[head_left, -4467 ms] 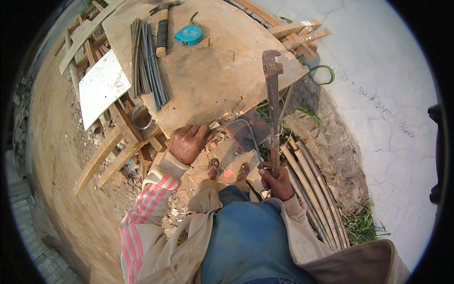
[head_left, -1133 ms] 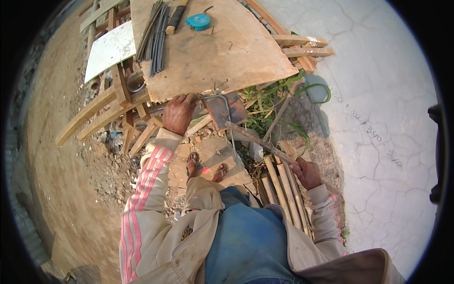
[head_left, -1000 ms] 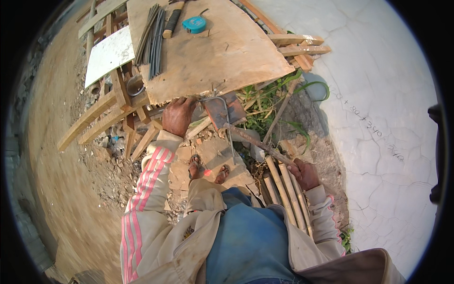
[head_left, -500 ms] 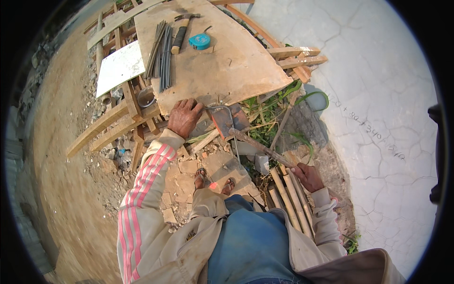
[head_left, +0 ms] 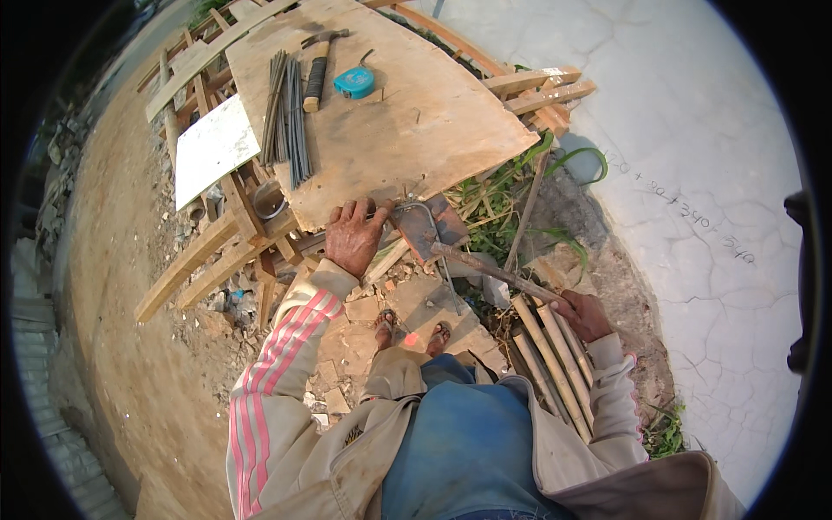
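Note:
My left hand (head_left: 354, 238) is closed at the near edge of a plywood board (head_left: 416, 130), its fingers curled where one end of a thin steel rod (head_left: 450, 284) meets them. That rod bends sharply beside a rusty metal plate (head_left: 418, 227) and hangs down past it. In my right hand (head_left: 584, 315) is the near end of a long rusty bar (head_left: 496, 271). The bar's far end touches the rod just below the bend. What lies beneath my left palm is hidden.
On the board rest a bundle of steel rods (head_left: 296, 130), a claw hammer (head_left: 317, 74) and a teal tape measure (head_left: 354, 82). Timber beams (head_left: 208, 251) stick out at left. Bamboo poles (head_left: 555, 364) lean below my right hand, beside a cracked pale wall (head_left: 693, 156).
The view has shifted, so my hands and the board's near edge sit slightly lower and further right. Both hands keep their holds, and the rod's bend looks much the same.

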The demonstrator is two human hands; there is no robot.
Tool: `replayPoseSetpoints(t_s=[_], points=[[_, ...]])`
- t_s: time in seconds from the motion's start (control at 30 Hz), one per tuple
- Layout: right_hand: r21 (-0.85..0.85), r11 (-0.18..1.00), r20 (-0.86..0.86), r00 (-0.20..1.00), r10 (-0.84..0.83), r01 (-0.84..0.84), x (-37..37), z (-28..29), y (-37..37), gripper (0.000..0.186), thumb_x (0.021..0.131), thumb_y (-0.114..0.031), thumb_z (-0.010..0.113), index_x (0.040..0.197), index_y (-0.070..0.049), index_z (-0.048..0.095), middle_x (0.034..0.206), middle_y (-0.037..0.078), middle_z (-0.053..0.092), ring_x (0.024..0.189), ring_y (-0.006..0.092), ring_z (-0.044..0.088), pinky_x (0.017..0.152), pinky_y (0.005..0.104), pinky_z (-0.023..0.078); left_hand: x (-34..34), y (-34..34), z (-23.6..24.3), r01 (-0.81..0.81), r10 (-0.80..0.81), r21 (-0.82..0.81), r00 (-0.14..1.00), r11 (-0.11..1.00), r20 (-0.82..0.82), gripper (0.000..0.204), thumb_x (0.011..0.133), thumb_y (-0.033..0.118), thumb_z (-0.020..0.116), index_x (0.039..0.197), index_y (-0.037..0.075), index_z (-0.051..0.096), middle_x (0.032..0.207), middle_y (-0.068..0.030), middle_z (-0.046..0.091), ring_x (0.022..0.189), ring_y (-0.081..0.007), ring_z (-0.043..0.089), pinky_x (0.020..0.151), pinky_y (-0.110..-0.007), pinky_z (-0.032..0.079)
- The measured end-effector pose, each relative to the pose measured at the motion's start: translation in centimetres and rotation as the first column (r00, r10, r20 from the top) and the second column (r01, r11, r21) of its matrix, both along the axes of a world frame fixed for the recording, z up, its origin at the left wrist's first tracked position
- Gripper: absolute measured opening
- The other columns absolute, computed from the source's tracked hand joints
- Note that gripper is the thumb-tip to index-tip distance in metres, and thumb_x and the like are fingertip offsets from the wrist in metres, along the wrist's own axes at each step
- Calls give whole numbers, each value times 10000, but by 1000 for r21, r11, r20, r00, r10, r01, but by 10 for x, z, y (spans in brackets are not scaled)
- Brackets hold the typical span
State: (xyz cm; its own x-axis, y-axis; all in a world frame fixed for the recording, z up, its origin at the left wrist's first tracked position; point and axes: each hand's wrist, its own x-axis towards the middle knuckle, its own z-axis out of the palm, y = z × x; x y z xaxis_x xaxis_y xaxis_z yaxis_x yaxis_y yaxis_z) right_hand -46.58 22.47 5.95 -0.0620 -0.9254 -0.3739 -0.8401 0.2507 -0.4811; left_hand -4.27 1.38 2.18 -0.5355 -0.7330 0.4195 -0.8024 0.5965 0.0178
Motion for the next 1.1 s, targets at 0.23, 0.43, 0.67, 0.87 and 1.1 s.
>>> replayPoseSetpoints(t_s=[0.23,0.43,0.67,0.87,1.1], points=[[5,999,76,996,-45,44,4,3,4,486,960,-523,612,952,-41,673,722,191,604,667,313,601,656,445,458,-13,-11,0,86,-86,26,996,996,0,427,865,145,616,1283,229,640,1012,-79,576,1019,-281,595,882,-434,463],[-27,999,2,1000,-22,22,4,11,2,504,949,-534,623,928,-32,667,678,194,569,617,336,560,629,444,447,-17,-11,2,68,-67,61,997,996,-32,416,831,112,626,1222,242,681,1002,-69,595,964,-270,618,827,-424,504],[-59,998,-43,999,-24,22,10,25,4,427,937,-444,636,881,-20,648,667,208,541,637,381,577,632,464,444,-18,-8,3,90,-89,96,996,991,-12,417,841,119,614,1246,206,661,1025,-79,587,996,-284,609,851,-429,506],[-79,997,-112,994,-6,-3,9,17,5,504,938,-550,616,974,-54,701,688,212,612,654,404,617,629,475,467,-16,-9,10,131,-130,35,991,991,-8,377,851,122,630,1224,173,652,1029,-77,588,992,-271,609,826,-419,511],[-12,1000,-84,996,-3,2,7,15,2,510,941,-556,608,968,-54,691,703,199,619,675,388,630,652,470,472,48,46,-13,-156,368,365,681,918,-633,296,930,331,725,1077,89,639,947,-67,638,727,-247,628,611,-371,509]])
